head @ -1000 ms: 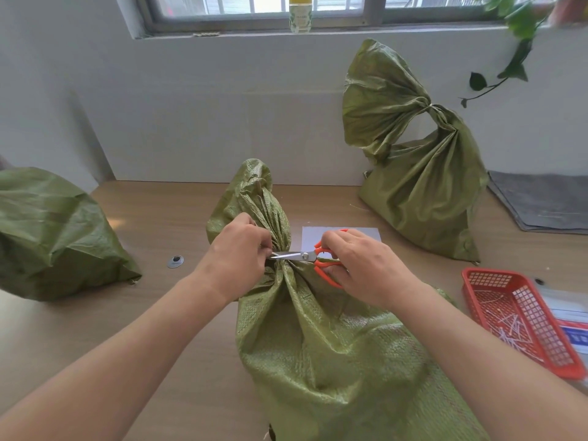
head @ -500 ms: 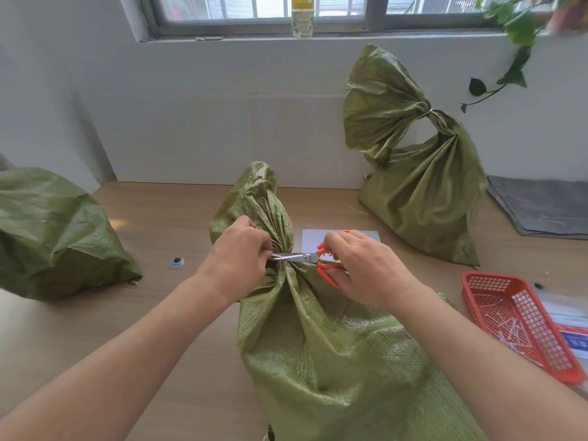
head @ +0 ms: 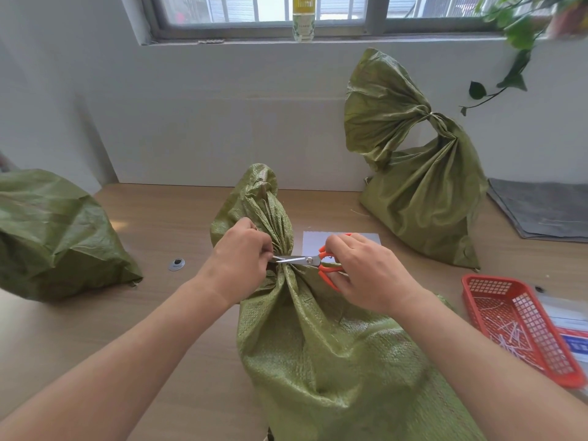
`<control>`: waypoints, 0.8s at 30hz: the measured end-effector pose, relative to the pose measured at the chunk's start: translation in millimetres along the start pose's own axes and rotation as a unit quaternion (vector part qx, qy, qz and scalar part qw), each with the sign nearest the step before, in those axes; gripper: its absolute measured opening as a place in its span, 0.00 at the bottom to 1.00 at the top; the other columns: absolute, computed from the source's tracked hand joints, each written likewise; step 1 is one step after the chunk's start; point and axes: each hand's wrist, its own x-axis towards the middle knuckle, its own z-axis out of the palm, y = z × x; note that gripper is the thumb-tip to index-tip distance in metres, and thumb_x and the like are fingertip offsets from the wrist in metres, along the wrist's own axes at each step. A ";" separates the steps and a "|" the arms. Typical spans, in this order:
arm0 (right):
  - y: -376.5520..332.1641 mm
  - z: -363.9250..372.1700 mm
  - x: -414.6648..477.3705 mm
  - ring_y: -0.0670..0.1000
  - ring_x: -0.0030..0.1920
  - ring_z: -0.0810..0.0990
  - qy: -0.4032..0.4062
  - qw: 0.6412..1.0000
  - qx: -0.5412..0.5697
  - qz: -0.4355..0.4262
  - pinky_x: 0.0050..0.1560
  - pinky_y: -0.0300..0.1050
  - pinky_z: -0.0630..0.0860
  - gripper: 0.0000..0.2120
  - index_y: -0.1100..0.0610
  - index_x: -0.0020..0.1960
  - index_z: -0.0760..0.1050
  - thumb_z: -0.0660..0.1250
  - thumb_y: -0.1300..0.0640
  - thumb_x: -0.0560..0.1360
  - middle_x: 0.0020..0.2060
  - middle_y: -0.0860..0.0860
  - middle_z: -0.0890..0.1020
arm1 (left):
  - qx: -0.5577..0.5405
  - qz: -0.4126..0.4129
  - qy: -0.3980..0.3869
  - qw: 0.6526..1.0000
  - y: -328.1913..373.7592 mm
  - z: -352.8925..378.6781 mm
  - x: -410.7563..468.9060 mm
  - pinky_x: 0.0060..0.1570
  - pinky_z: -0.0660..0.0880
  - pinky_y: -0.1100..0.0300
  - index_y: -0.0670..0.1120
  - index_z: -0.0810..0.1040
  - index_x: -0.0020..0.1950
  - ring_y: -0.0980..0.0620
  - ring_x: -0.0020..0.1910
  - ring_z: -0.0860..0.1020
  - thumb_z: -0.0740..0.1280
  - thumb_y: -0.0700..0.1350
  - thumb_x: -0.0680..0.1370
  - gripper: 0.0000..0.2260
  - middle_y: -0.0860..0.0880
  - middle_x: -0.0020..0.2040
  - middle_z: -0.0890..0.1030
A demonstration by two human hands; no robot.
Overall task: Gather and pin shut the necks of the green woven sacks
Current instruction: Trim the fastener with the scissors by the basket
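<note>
A green woven sack (head: 324,354) stands in front of me on the wooden table, its neck bunched tight. My left hand (head: 240,261) grips that gathered neck from the left. Orange-handled scissors (head: 313,261) sit in my right hand (head: 366,272), their metal blades lying across the neck with the tips at my left fingers. Whatever binds the neck is hidden under my fingers. A second green sack (head: 420,173) leans against the far wall with its neck cinched. A third green sack (head: 54,237) lies at the left edge.
A red plastic basket (head: 521,326) holding several thin white ties sits at the right. A grey sheet (head: 318,241) lies behind the scissors, a small metal disc (head: 177,264) on the table left, a grey cloth (head: 541,208) far right. A bottle (head: 304,17) stands on the windowsill.
Both hands stay at the sack's neck with the scissors across it. The view has tilted slightly; nothing else has visibly moved.
</note>
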 end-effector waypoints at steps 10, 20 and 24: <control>-4.1 0.4 5.6 0.51 0.58 0.79 -0.003 1.000 0.010 -0.001 0.49 0.47 0.79 0.10 0.49 0.59 0.73 0.67 0.48 0.80 0.55 0.42 0.82 | -0.010 0.000 -0.005 1.000 -1.6 -1.1 -0.5 0.49 0.69 0.61 0.45 0.87 0.51 0.50 0.49 0.75 0.70 0.42 0.81 0.05 0.49 0.50 0.74; -4.6 -4.7 3.8 0.52 0.59 0.80 0.009 1.000 0.023 0.001 0.47 0.49 0.80 0.10 0.51 0.58 0.77 0.70 0.55 0.77 0.53 0.44 0.85 | -0.012 0.003 -0.003 1.000 -2.9 -1.5 -0.6 0.50 0.70 0.61 0.45 0.87 0.51 0.49 0.49 0.76 0.70 0.43 0.81 0.05 0.48 0.51 0.75; -5.6 -4.5 2.2 0.51 0.58 0.82 0.013 0.999 0.035 0.010 0.45 0.47 0.80 0.09 0.52 0.57 0.78 0.71 0.58 0.77 0.53 0.43 0.86 | -0.014 -0.001 0.000 1.000 -3.1 -1.2 -0.1 0.49 0.69 0.62 0.45 0.87 0.51 0.50 0.48 0.75 0.70 0.42 0.81 0.05 0.49 0.50 0.74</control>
